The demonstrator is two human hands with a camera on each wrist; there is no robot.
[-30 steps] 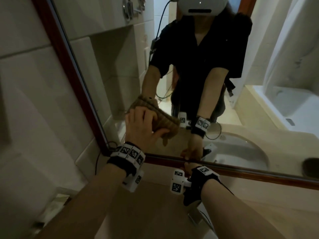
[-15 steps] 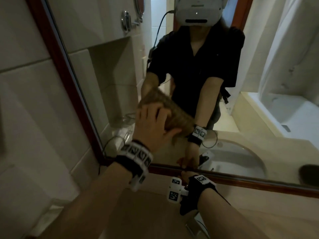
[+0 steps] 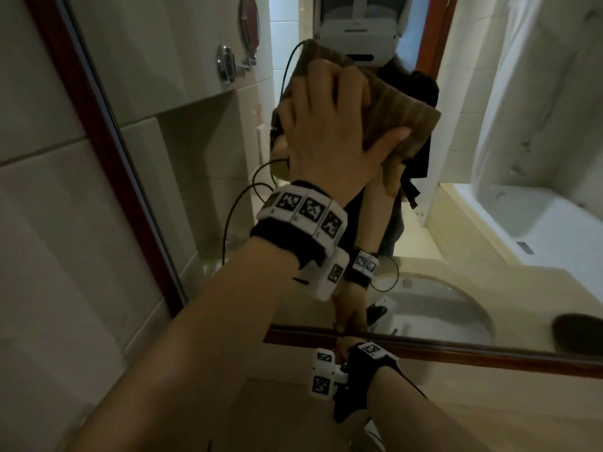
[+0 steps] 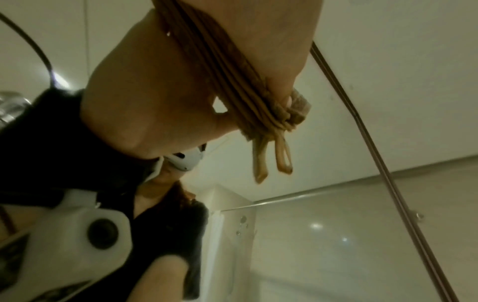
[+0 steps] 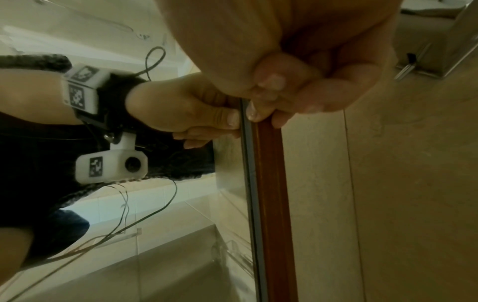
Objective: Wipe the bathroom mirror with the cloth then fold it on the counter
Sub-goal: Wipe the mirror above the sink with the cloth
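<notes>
A folded brown ribbed cloth (image 3: 394, 106) is pressed flat on the mirror glass (image 3: 195, 141), high up, over the reflection of the headset. My left hand (image 3: 326, 119) covers it, fingers bent over its upper part and thumb laid along its lower edge. The left wrist view shows the cloth (image 4: 232, 71) as stacked layers squeezed between my palm and the glass, with two loops hanging from its corner. My right hand (image 3: 342, 345) is low at the mirror's wooden bottom frame (image 3: 489, 357). Its fingers (image 5: 297, 85) are curled, holding nothing, with the tips on the frame (image 5: 269, 183).
The beige counter (image 3: 489, 419) runs below the mirror. A tiled wall (image 3: 49, 223) stands to the left of the mirror's dark red side frame (image 3: 98, 141). The glass reflects a sink basin, a bathtub and a wall-mounted round mirror. Thin black cables trail from the wrist bands.
My left hand has slid the cloth up the glass, from just above the bottom frame to headset height. The right hand has stayed at the bottom frame.
</notes>
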